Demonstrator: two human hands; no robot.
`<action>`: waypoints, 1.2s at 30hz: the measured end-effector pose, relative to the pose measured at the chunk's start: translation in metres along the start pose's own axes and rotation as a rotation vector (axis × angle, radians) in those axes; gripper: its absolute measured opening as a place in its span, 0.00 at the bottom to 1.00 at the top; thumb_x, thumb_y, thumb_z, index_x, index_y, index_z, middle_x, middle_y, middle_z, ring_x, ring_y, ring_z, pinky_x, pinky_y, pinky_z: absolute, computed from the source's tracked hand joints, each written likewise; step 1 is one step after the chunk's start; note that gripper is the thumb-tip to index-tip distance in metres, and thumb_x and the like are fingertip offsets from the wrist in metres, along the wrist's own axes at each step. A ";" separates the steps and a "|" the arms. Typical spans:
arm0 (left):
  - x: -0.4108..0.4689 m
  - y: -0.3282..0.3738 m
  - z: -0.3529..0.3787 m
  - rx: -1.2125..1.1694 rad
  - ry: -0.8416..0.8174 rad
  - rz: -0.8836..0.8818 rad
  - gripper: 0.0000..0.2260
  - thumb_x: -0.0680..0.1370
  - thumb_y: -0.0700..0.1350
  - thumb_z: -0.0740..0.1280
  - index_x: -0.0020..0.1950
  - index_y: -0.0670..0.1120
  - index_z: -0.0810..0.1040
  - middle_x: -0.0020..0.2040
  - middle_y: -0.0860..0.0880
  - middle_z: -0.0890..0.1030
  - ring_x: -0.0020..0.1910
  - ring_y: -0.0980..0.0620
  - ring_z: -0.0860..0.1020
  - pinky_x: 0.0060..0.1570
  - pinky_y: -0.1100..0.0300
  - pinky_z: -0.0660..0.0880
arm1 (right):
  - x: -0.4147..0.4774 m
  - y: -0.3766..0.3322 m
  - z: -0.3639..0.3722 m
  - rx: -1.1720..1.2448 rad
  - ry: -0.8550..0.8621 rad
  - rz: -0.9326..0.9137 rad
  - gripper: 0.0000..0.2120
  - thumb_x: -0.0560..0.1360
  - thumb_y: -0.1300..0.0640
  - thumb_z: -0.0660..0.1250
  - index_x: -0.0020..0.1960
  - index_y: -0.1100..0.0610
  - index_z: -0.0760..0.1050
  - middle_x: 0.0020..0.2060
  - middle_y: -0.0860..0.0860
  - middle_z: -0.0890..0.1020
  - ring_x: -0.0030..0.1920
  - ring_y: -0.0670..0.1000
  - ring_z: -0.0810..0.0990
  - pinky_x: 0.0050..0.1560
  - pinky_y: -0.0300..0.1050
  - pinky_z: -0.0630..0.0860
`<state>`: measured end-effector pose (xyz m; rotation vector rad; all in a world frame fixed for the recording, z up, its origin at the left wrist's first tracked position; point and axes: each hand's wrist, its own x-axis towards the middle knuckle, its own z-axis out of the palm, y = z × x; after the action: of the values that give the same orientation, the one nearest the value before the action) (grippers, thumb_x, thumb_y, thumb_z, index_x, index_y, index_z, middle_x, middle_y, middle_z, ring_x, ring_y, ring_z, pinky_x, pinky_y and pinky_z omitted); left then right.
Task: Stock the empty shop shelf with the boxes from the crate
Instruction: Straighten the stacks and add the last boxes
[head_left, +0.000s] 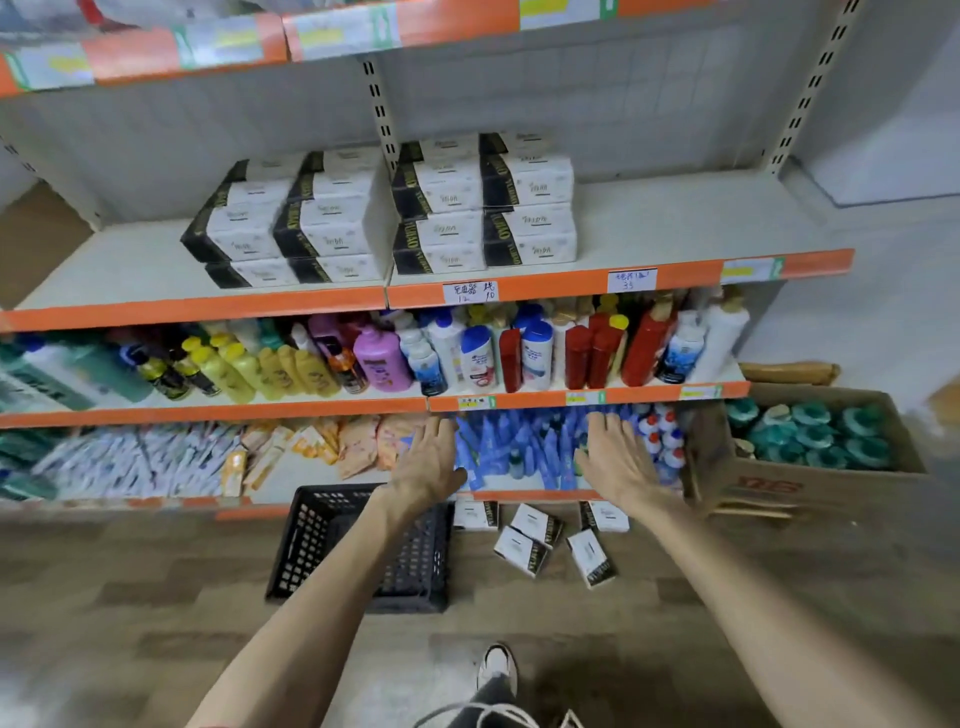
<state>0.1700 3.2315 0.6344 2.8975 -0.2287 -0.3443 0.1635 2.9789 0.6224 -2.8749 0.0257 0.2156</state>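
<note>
The stacked boxes (483, 202) are sitting on the middle shelf (675, 223) in two blocks, several layers high. The right block is lying square to the shelf edge, each box with its long axis running left to right, its black end pointing left and a white face turned toward me. The left block (291, 218) is sitting skewed, its black ends angling toward the front left.

Five loose boxes (537, 522) are lying flat on the floor (156, 597) just in front of the bottom shelf, scattered and pointing different ways. The black plastic crate (322, 540) is standing on the floor just to their left, and I am seeing no boxes in the part of it that shows.

I am stretching both arms forward, my left forearm passing over the crate. My left hand (434, 462) and right hand (615, 457) are hovering palms down with fingers straight and spread, holding nothing, in front of the blue bottles (519, 447) on the bottom shelf.

Mixed shampoo bottles (382, 358) are filling the shelf below the boxes. A cardboard carton (769, 488) of teal-capped items is standing at the right.
</note>
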 end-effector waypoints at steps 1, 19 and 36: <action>0.004 -0.005 0.007 -0.009 -0.017 -0.009 0.27 0.72 0.46 0.70 0.67 0.42 0.64 0.64 0.43 0.66 0.65 0.40 0.66 0.60 0.44 0.69 | 0.001 0.002 0.006 0.001 -0.013 0.016 0.19 0.78 0.51 0.61 0.65 0.60 0.65 0.60 0.58 0.72 0.61 0.59 0.71 0.58 0.51 0.69; 0.178 -0.094 0.524 -0.065 -0.436 -0.015 0.27 0.71 0.40 0.68 0.69 0.43 0.64 0.66 0.44 0.66 0.64 0.41 0.68 0.64 0.49 0.67 | 0.125 0.185 0.488 0.048 -0.275 0.221 0.26 0.74 0.50 0.67 0.65 0.63 0.66 0.61 0.63 0.73 0.62 0.63 0.71 0.62 0.54 0.69; 0.301 -0.177 0.844 0.148 -0.260 0.008 0.31 0.67 0.33 0.69 0.65 0.47 0.59 0.65 0.45 0.62 0.61 0.41 0.69 0.57 0.46 0.74 | 0.196 0.285 0.825 -0.052 -0.164 0.331 0.37 0.71 0.42 0.69 0.69 0.62 0.58 0.60 0.62 0.69 0.59 0.63 0.70 0.55 0.60 0.70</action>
<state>0.2732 3.1855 -0.2721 2.9894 -0.3191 -0.7330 0.2274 2.9149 -0.2681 -2.8774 0.4730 0.5210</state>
